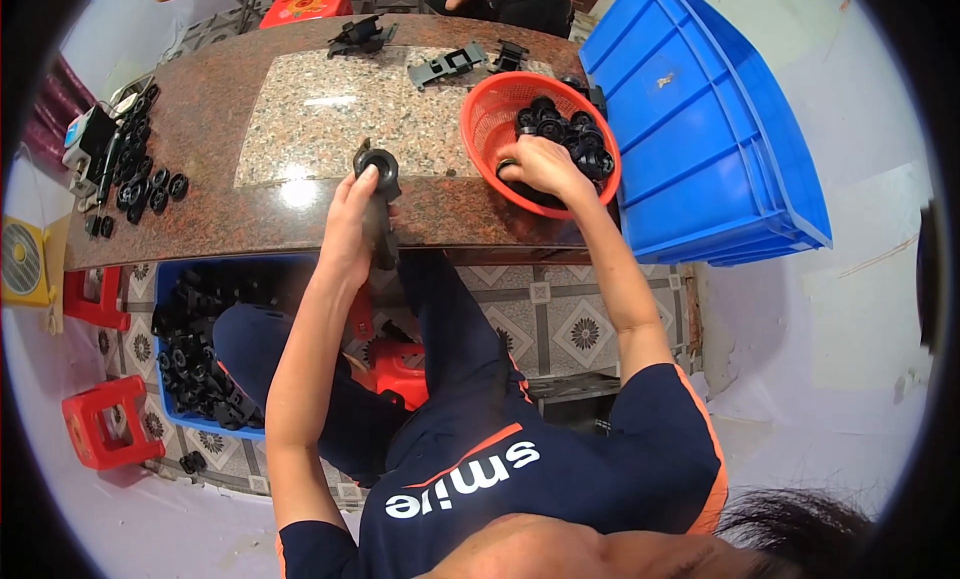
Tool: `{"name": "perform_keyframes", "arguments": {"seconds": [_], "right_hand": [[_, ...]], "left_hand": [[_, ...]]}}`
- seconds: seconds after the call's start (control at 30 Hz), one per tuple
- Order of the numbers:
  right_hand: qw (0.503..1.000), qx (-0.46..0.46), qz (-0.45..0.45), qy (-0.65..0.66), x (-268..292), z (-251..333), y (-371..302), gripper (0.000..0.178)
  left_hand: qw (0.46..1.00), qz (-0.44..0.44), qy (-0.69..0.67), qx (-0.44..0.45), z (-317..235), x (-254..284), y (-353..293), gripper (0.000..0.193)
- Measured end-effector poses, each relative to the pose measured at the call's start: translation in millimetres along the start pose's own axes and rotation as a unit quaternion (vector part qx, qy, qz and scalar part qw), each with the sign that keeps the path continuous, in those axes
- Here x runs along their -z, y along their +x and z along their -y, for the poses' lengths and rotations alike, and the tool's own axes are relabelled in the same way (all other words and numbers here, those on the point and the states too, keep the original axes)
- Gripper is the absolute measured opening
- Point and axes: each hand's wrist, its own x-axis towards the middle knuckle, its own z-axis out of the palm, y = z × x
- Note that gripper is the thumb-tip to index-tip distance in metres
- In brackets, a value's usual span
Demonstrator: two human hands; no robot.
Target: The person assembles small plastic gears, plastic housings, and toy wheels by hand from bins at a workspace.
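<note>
My left hand [348, 217] is closed around a black plastic chassis part [379, 224] with a round black wheel [383, 171] at its top end, held over the table's near edge. Down inside a red plastic basket [473, 129], my right hand [545, 167] has its fingers pinched on a black wheel [508, 166], which is partly hidden by the fingers. Several more black wheels [570, 129] are heaped in that basket beside and beyond the hand.
On the table [215, 109] lie a grey-black chassis [448, 65], black parts [360, 37] and loose wheels [157, 194]. A big blue crate [700, 109] stands right of the basket. Below the table sit a blue bin [162, 379] of black parts and red stools [112, 424]. Someone [525, 4] sits beyond.
</note>
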Motion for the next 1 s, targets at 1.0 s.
{"name": "perform_keyframes", "arguments": {"seconds": [1.0], "right_hand": [[0.759, 0.017, -0.193, 0.622, 1.6, 85.4, -2.5, 0.022]], "left_hand": [[0.992, -0.113, -0.033, -0.054, 2.4, 6.6, 13.4, 0.040]]}}
